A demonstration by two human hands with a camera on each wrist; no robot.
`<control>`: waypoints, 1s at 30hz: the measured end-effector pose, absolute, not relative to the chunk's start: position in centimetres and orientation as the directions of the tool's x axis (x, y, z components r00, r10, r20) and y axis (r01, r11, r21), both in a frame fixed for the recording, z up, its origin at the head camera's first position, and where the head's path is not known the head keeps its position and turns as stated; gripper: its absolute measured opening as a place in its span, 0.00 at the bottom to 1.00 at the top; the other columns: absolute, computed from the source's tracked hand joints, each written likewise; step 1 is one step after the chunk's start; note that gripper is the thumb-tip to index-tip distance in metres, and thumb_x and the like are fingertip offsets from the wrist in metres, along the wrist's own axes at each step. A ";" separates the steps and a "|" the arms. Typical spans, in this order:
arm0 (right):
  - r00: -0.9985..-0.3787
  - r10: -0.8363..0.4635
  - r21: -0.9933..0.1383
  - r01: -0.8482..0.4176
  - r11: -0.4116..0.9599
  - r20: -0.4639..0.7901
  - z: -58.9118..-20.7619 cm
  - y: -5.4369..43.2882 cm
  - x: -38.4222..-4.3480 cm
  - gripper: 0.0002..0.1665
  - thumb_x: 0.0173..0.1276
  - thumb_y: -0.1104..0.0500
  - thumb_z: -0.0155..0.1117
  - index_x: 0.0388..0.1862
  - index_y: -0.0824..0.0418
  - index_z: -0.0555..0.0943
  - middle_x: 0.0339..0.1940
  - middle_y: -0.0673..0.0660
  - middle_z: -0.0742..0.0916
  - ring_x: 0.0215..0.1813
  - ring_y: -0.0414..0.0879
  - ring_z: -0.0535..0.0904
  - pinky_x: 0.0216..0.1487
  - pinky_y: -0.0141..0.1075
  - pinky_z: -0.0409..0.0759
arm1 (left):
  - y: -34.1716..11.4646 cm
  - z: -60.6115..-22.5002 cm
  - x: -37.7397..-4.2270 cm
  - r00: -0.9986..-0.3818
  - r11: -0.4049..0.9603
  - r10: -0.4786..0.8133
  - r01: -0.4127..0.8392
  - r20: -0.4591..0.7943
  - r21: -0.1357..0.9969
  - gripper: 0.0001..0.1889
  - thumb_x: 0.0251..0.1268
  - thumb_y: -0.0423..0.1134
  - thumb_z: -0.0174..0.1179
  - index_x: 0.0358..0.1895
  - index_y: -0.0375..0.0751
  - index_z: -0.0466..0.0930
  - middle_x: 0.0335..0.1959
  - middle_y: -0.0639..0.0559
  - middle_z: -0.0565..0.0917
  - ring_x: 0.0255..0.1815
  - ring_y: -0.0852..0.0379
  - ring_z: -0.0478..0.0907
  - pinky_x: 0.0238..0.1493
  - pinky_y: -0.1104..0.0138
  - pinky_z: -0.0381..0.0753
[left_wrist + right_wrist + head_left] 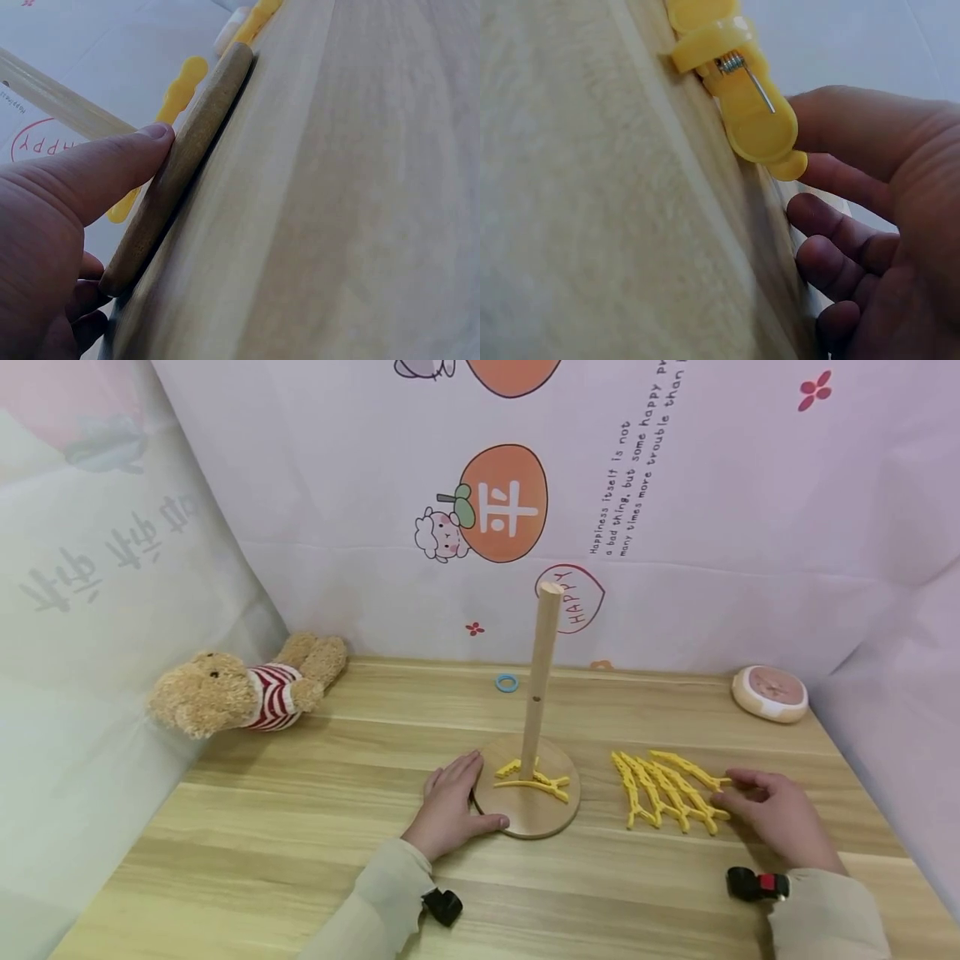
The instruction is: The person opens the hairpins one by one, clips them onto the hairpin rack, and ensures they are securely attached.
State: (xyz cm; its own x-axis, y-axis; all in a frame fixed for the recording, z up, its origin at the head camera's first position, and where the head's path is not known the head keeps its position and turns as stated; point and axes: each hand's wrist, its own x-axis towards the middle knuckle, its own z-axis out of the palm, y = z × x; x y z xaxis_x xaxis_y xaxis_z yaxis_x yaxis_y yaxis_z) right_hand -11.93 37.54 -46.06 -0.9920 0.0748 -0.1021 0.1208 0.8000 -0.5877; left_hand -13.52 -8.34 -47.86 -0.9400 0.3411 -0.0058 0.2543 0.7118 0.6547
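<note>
My left hand (453,810) grips the left edge of a round wooden base (555,814), its thumb on the front rim and its fingers along the far left side. A wooden post (542,668) stands upright from the base. Two yellow spring clips (551,787) lie on the base around the post's foot. On the table to the right, several more yellow clips (660,785) lie slanted side by side. My right hand (776,814) pinches the near end of the rightmost clip (761,131) between thumb and index finger, the other fingers curled. A metal spring shows in this clip.
A small blue ring (507,682) lies behind the post. At the far left lies a plush bear (273,693) in a striped top. A rounded white and pink object (772,693) sits at the back right corner. Printed cloth (337,527) walls the table's back and sides.
</note>
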 end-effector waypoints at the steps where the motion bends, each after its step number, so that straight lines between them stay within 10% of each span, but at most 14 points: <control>1: -0.991 0.083 -0.586 0.126 0.801 -0.101 -46.1 37.6 -11.9 0.44 0.69 0.35 0.63 0.68 0.69 0.74 0.59 0.71 0.81 0.51 0.57 0.78 0.42 0.42 0.75 | -8.3 -47.9 -13.5 -0.940 0.711 0.341 0.254 -0.005 0.656 0.55 0.54 0.61 0.72 0.78 0.35 0.57 0.80 0.45 0.57 0.81 0.47 0.50 0.77 0.46 0.39; 11: -0.982 0.176 -0.636 0.179 0.750 -0.069 -45.8 37.0 -11.4 0.41 0.66 0.32 0.65 0.64 0.62 0.78 0.54 0.64 0.85 0.43 0.38 0.77 0.34 0.29 0.74 | -8.2 -47.8 -13.6 -0.938 0.705 0.347 0.269 0.012 0.657 0.55 0.53 0.62 0.73 0.77 0.34 0.58 0.79 0.44 0.58 0.80 0.45 0.51 0.77 0.44 0.40; 30: -0.987 0.064 -0.700 -0.060 0.712 0.150 -42.4 32.3 -11.3 0.22 0.64 0.46 0.74 0.49 0.60 0.86 0.40 0.54 0.88 0.36 0.35 0.80 0.32 0.28 0.79 | -8.3 -47.7 -13.6 -0.938 0.706 0.347 0.264 0.003 0.657 0.55 0.54 0.61 0.73 0.78 0.34 0.57 0.80 0.44 0.58 0.81 0.45 0.50 0.77 0.45 0.39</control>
